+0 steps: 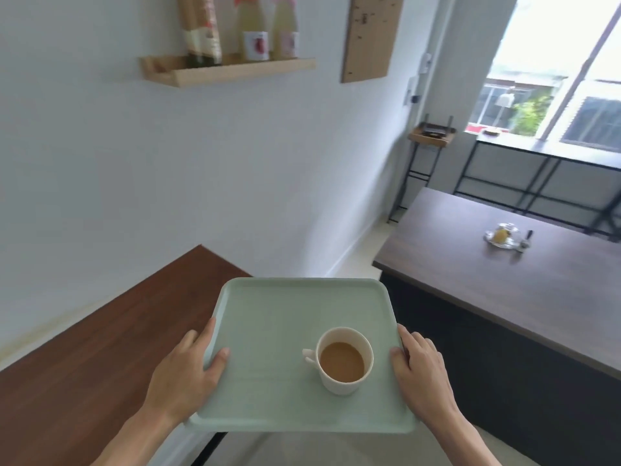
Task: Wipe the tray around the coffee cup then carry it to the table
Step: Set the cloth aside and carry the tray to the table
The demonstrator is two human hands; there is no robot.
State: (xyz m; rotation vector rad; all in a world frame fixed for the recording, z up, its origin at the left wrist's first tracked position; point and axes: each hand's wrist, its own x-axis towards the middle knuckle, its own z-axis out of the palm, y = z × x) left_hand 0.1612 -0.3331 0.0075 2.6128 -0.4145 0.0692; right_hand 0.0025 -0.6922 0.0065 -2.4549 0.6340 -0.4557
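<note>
White wall fills the left of the view, a window glows at the far right, and the dark desk (487, 274) stretches ahead and to the right of the person, a small glass dish (501, 237) sitting on its far part. Up in the air, clear of any surface, the pale green tray (285, 317) rides level with its long axis running away from the body. The left hand (188, 371) clamps the left rim, thumb on top; the right hand (420, 368) grips the right rim the same way. The coffee cup (344, 359) stands upright, full, just beside the right hand and well off centre. Judging from this, the desk lies on the right hand's side, so the carry calls for a swing rightward, and the cup's weight sits on that leading edge.
</note>
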